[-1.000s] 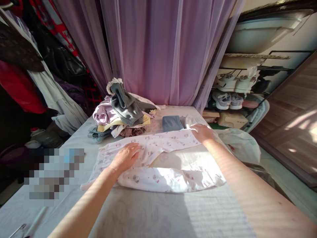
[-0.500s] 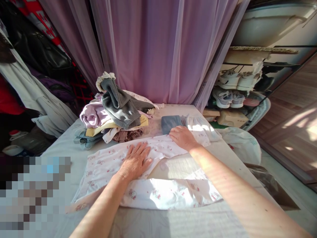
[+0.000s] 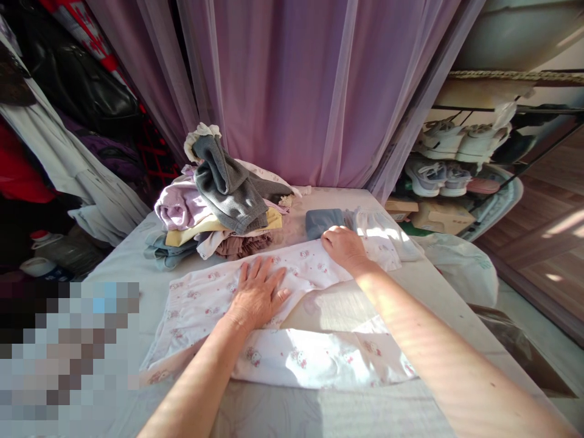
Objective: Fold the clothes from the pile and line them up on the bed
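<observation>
White trousers (image 3: 301, 359) printed with small red-and-pink figures lie spread on the table, their two legs apart and pointing right. Flat on the upper part, fingers spread, rests my left hand (image 3: 260, 293). My right hand (image 3: 345, 246) is farther along the upper leg, fingers curled down at its far edge; the fingertips are hidden, but the hand appears to pinch the cloth. Just beyond it are a folded blue-grey cloth (image 3: 323, 222) and a pale gathered garment (image 3: 381, 223), partly against the upper leg.
A heap of clothes, topped by a dark grey ribbed garment (image 3: 228, 188), stands at the table's back left. A purple curtain (image 3: 283, 91) hangs behind the table (image 3: 269, 410). Shoes (image 3: 440, 140) sit on a rack at right; hanging clothes and a jug (image 3: 64, 252) are at left.
My right hand's fingers have curled in from a flatter pose on the upper leg. My left hand stays flat on the trousers. The whole view has shifted slightly.
</observation>
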